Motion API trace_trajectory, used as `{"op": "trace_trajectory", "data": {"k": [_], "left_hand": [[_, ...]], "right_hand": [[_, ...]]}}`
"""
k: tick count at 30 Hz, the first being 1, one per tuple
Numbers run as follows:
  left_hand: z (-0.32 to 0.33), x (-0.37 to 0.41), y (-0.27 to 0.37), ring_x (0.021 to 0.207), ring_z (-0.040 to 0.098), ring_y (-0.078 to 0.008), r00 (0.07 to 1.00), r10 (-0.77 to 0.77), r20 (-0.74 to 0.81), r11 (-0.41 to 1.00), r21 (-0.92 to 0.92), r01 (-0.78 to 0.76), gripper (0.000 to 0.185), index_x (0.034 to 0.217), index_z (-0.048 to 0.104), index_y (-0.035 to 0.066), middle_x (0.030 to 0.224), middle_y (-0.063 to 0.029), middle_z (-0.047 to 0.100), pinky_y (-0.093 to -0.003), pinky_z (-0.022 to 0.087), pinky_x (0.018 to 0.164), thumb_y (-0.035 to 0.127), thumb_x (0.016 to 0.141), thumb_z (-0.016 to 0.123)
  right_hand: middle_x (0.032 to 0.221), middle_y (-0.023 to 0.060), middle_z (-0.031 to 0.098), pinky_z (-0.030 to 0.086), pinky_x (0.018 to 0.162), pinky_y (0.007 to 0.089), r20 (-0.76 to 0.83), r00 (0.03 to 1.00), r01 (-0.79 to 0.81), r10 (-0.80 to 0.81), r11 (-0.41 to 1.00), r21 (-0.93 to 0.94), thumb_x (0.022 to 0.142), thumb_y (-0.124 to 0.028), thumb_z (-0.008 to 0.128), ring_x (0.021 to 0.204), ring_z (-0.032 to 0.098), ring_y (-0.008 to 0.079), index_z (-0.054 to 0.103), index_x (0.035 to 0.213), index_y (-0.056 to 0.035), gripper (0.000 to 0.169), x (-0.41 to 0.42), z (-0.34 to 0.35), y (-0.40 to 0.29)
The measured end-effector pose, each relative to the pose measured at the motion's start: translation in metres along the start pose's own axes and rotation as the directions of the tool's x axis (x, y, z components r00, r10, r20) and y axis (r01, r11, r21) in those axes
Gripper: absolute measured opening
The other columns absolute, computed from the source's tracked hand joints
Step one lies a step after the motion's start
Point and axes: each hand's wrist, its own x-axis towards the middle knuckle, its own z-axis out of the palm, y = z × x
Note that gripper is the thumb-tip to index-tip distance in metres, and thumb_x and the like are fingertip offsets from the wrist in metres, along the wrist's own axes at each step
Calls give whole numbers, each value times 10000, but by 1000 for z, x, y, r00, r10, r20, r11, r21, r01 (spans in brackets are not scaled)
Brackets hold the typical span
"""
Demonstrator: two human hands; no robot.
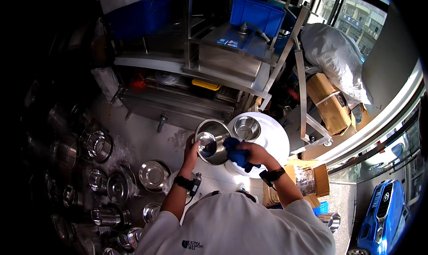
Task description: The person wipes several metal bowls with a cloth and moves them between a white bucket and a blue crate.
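Observation:
My left hand [192,151] grips the near-left side of a shiny stainless steel pot [220,151], which is tilted so its inside faces up toward me. A dark blue cloth [237,154] is bunched in my right hand [255,153], held against the pot's right rim. Behind the cloth, a smaller steel bowl [246,128] stands upright on a round white surface [274,134], perhaps a lid or stool top. Both wrists wear black straps with small devices. The fingers of my right hand are partly hidden by the cloth.
Many steel pots and bowls [153,174] stand on the floor at left, some in clear plastic. Ahead is a steel workbench [227,68] with a blue crate [255,14]. Cardboard boxes [327,103] lie at right, near a wheeled metal frame [302,98]. A blue car [384,215] is outside.

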Motion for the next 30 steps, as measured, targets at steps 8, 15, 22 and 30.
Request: {"op": "trace_trajectory", "data": {"k": [8,15,22,30], "left_hand": [[-17,-14,7,816,637,-221,880,-433,198,880,-120,460,307,1088,500,35,974,-107,616,-367,544,712,192,825,478],[-18,-5,-11,813,640,-197,752,-557,351,793,-44,608,219,982,564,-2,972,-112,626,-350,530,741,127,816,504],[7,-1,-18,858,631,-214,881,-419,217,857,-225,463,271,1112,529,39,971,-103,622,-350,531,692,130,858,493],[-27,-8,-26,800,636,-154,813,-493,309,869,142,474,257,1080,563,58,944,-54,634,-265,509,565,127,851,468]], "right_hand": [[1131,32,565,412,912,273,-389,878,60,279,742,667,712,115,515,1028,530,138,435,1317,-57,634,14,-6,-1],[1125,16,581,449,859,251,-57,940,-107,335,450,887,799,35,508,994,559,132,468,1301,-95,520,26,19,59],[1188,81,565,452,922,325,111,959,-182,261,267,947,833,-70,584,1035,569,190,429,1305,-46,497,12,96,50],[1134,88,590,491,870,334,-351,877,211,329,392,895,825,-23,576,988,596,203,463,1260,-56,450,-17,22,31]]}}
